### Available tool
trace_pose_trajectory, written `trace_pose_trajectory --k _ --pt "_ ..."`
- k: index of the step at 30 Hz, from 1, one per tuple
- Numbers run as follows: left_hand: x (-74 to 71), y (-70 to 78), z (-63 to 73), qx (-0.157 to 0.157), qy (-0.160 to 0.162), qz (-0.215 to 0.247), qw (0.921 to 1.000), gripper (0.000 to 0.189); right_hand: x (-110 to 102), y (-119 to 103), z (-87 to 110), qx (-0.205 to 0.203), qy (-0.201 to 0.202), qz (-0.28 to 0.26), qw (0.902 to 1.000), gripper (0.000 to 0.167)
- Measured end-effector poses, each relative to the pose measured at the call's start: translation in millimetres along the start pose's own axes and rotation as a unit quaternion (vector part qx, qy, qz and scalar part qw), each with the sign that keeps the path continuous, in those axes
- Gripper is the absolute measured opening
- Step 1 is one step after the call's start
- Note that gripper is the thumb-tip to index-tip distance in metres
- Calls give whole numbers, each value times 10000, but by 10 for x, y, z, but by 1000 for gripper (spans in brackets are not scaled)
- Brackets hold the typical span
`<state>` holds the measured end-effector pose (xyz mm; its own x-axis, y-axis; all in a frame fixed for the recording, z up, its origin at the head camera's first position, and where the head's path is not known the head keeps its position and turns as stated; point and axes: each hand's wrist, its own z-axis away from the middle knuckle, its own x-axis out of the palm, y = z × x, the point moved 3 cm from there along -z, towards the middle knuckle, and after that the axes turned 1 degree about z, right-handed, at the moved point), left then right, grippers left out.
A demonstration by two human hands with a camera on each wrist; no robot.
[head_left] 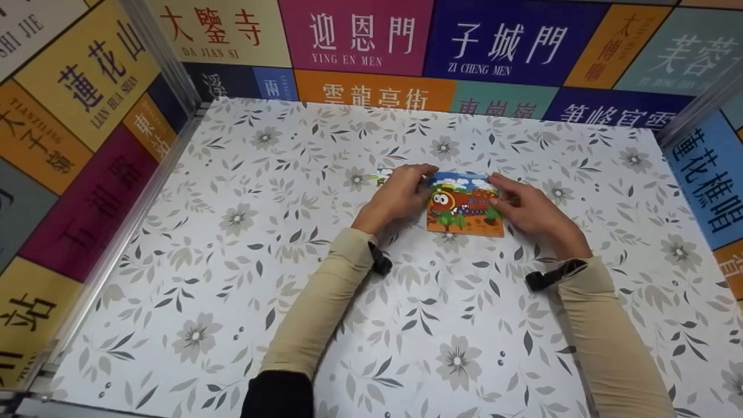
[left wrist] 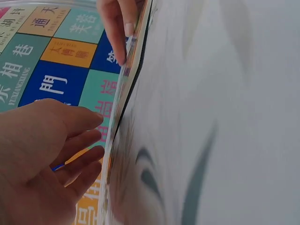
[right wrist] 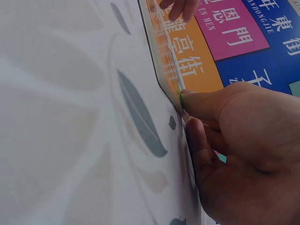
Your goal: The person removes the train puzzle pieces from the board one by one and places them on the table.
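Observation:
A small square picture board printed with a smiling red cartoon figure lies on the patterned table cover. My right hand pinches its right side, thumb and index finger meeting at the corner in the right wrist view. My left hand is by the board's left side; in the left wrist view its fingers are loosely bent and hold nothing. A small colourful piece shows beyond the left hand, mostly hidden by it. Seen edge-on in the right wrist view, the board is thin.
White cloth with grey flowers and leaves covers the table. Coloured panels with Chinese lettering stand along the back and both sides. A metal rail runs down the left edge.

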<state>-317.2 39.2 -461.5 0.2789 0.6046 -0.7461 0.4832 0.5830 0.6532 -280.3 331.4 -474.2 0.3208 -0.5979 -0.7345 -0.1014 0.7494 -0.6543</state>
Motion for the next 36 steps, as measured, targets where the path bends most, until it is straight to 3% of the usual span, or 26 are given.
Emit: trace_pose_trajectory --k 11,16,27,36 --pt "177 186 -132 -610 190 -1054 9924 54 -3 -27 28 -511 -30 48 9987 62" --pt "183 201 -140 -811 95 -1201 9894 59 4 -17 33 -397 -10 68 9992 62" --pt "188 162 -166 -693 74 -1345 9885 58 7 0 31 -411 78 88 9991 62" --pt "162 158 -156 -499 320 -1294 9898 60 3 13 9 -385 84 10 9992 62"
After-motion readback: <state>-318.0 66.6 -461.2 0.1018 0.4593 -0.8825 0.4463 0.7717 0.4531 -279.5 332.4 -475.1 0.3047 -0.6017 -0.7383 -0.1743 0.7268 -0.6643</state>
